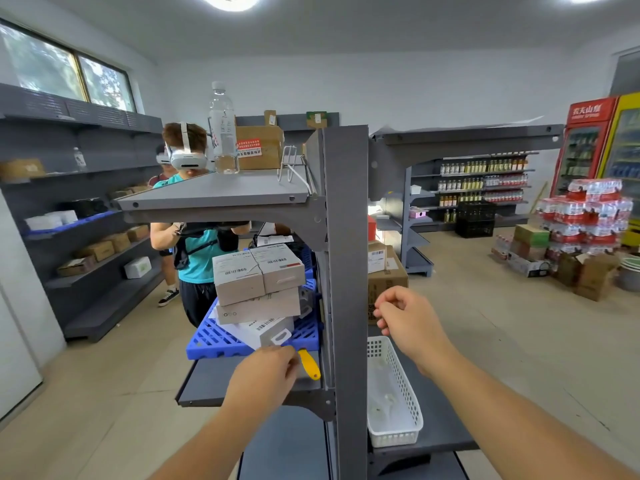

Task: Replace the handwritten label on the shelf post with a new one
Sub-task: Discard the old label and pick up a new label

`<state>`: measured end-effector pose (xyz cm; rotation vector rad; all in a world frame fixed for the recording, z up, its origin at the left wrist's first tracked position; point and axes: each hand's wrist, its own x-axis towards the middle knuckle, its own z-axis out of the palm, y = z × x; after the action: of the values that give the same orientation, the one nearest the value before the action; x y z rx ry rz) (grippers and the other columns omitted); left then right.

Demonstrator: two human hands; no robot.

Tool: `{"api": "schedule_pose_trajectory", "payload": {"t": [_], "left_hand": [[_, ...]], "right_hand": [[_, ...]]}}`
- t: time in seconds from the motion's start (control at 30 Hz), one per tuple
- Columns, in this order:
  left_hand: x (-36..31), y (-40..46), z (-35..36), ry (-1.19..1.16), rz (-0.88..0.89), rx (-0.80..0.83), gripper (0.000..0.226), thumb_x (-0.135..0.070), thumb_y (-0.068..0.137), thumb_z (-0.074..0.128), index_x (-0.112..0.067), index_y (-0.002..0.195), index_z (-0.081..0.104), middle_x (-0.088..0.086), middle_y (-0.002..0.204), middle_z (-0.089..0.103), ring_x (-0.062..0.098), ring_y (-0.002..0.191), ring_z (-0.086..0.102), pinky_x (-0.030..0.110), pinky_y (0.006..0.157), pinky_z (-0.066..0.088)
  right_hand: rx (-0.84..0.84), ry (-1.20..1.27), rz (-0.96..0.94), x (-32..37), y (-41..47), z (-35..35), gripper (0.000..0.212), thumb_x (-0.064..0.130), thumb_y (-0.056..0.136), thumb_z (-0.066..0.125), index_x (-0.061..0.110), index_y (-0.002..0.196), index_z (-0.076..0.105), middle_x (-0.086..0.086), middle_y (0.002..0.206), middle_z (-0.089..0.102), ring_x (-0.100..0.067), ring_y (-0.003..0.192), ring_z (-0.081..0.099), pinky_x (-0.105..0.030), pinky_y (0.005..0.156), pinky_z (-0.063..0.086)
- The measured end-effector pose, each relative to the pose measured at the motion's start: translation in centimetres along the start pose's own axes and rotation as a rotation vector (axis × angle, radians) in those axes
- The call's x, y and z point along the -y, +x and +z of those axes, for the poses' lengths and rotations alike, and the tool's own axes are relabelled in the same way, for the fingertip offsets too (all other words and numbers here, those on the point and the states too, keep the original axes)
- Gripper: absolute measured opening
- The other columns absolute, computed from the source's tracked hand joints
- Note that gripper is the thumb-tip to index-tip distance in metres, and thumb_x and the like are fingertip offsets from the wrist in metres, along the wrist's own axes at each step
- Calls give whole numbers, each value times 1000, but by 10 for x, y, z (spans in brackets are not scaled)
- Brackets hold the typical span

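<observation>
The grey shelf post (346, 271) stands upright in the middle of the view, and I see no label on its front face. My left hand (266, 372) is low and left of the post, over the grey shelf, its fingers closed on the upper end of a yellow-handled scraper (310, 364) whose handle points down and to the right. My right hand (405, 320) hovers just right of the post at mid height. Its fingers are curled with the tips close to the post's edge, and nothing shows in them.
A white perforated basket (398, 403) sits on the shelf right of the post. Left of it, stacked grey boxes (259, 282) rest on a blue plastic pallet (221, 341). A person in a headset stands behind the shelf. A water bottle (223, 129) stands on the top shelf.
</observation>
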<state>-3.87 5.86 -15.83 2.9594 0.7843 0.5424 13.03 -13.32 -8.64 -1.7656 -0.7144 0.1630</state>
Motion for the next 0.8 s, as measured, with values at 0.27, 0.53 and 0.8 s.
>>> {"api": "schedule_pose_trajectory", "payload": {"t": [0.27,0.53,0.8], "left_hand": [[-23,-3,-54,-204,111,-488,4,-21,88,73,-25,89,73,-12,83,71,11,76,62,21,65,50],[-48,-9,-98,-271,302,-759,13,-20,91,64,-15,87,75,-5,85,74,14,79,62,21,74,47],[-63,-13,-100,-171,485,-857,8,-16,89,72,-13,85,78,-2,87,75,20,79,65,29,71,53]], "right_hand": [[37,50,-31,15,-8,12,26,4,98,52,16,82,69,-4,77,70,-15,67,64,-30,66,58],[178,134,-77,37,-18,14,27,5,97,52,11,79,71,-5,74,70,-17,67,63,-31,63,55],[370,403,54,60,-29,16,45,38,106,51,5,89,77,-12,81,76,-19,69,65,-32,65,52]]}}
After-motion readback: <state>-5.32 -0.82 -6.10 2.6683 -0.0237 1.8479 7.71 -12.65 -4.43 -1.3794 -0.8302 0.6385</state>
